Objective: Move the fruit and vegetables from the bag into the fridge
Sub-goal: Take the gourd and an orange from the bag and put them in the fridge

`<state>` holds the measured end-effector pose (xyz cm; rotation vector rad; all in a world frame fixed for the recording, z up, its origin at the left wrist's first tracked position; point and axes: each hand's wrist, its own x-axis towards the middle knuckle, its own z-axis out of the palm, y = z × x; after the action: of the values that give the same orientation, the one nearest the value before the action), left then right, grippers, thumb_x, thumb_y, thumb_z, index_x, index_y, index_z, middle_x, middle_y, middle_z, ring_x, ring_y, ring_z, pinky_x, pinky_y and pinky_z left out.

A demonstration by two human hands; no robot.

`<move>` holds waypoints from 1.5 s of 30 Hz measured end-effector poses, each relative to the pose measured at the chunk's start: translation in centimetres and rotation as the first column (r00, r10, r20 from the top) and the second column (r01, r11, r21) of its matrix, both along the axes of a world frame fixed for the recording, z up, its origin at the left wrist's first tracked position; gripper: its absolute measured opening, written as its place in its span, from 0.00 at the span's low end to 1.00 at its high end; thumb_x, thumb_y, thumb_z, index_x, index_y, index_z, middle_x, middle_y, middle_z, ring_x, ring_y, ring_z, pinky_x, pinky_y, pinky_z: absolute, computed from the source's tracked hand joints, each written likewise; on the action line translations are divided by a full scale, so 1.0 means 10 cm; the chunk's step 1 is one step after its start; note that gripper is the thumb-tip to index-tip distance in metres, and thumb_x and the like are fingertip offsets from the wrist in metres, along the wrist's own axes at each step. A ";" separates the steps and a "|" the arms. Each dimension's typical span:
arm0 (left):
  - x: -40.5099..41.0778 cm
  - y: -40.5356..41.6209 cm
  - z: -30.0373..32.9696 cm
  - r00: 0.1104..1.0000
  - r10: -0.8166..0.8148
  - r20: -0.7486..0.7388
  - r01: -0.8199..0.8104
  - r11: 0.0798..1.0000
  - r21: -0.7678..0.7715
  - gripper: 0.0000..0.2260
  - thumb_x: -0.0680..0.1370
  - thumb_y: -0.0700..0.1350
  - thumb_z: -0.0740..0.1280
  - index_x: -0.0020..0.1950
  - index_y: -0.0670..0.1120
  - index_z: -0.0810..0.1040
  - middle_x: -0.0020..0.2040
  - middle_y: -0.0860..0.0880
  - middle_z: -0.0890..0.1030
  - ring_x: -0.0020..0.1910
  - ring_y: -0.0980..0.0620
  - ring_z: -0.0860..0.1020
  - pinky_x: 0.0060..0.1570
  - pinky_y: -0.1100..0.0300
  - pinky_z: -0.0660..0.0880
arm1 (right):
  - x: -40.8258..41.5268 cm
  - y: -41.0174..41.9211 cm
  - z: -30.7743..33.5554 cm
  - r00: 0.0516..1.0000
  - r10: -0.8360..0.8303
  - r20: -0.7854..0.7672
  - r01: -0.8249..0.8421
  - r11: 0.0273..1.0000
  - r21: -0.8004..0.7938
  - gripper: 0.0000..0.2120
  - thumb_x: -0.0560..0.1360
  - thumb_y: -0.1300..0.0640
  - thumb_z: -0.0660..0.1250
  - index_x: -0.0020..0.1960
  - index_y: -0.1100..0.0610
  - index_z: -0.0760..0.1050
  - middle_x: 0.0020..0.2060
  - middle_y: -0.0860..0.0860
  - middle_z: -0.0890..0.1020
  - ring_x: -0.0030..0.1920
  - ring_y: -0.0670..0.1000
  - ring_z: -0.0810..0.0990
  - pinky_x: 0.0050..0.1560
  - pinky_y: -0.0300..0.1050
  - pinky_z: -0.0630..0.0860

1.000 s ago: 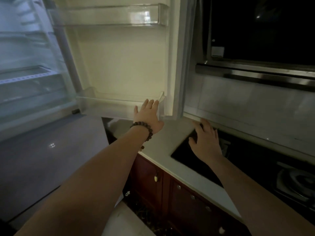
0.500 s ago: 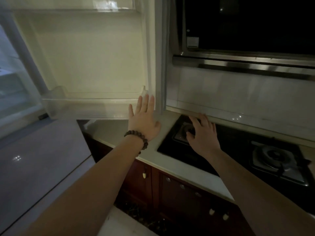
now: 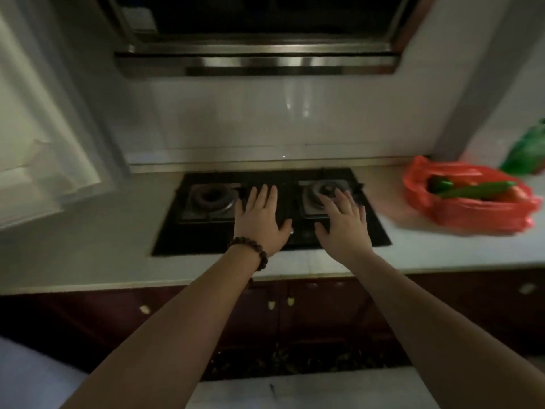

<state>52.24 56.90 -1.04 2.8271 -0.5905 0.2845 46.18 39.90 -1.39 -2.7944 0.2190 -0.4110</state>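
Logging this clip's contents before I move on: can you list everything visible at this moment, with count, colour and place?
red bag: 1, red plastic, on the counter right of the hob, open
green vegetables: at least 2, green, inside the red bag; blurred
green bag: 1, green, far right, behind the red bag
hob: 1, black, two burners, set into the counter
counter: 1, pale
range hood: 1, steel and dark, above the hob
fridge door: 1, whitish, left edge, open
cabinets: dark red-brown, below the counter
bead bracelet: 1, dark, left wrist
left hand: open, over the hob
right hand: open, over the hob
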 end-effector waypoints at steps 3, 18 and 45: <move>-0.16 -0.61 -0.07 0.994 -0.089 -0.057 0.089 0.996 -0.015 0.33 0.78 0.60 0.55 0.77 0.49 0.46 0.78 0.49 0.51 0.76 0.49 0.46 0.73 0.44 0.47 | -0.30 -0.55 -0.09 0.995 -0.099 -0.016 0.100 0.995 0.010 0.29 0.77 0.48 0.59 0.76 0.49 0.54 0.77 0.53 0.51 0.76 0.55 0.43 0.74 0.61 0.44; -0.94 -3.69 -0.24 0.922 -0.378 -0.084 0.376 0.926 -0.037 0.34 0.77 0.61 0.56 0.77 0.47 0.48 0.77 0.47 0.53 0.76 0.48 0.49 0.73 0.44 0.49 | -1.81 -3.29 -0.37 0.885 -0.460 -0.067 0.464 0.884 0.056 0.29 0.78 0.48 0.60 0.76 0.48 0.53 0.77 0.54 0.51 0.76 0.55 0.43 0.73 0.59 0.41; 0.95 -6.75 -0.92 0.916 -0.355 -0.187 0.341 0.935 -0.101 0.33 0.76 0.58 0.61 0.76 0.47 0.55 0.76 0.46 0.59 0.75 0.47 0.55 0.72 0.47 0.55 | 0.10 -6.35 -0.81 0.866 -0.482 -0.132 0.497 0.860 0.115 0.29 0.76 0.51 0.63 0.74 0.53 0.60 0.75 0.57 0.57 0.75 0.59 0.54 0.74 0.55 0.52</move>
<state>61.71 -10.64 -10.19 2.5794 -0.9972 -0.0493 47.22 -23.57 -9.52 -2.5885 0.9591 -0.3492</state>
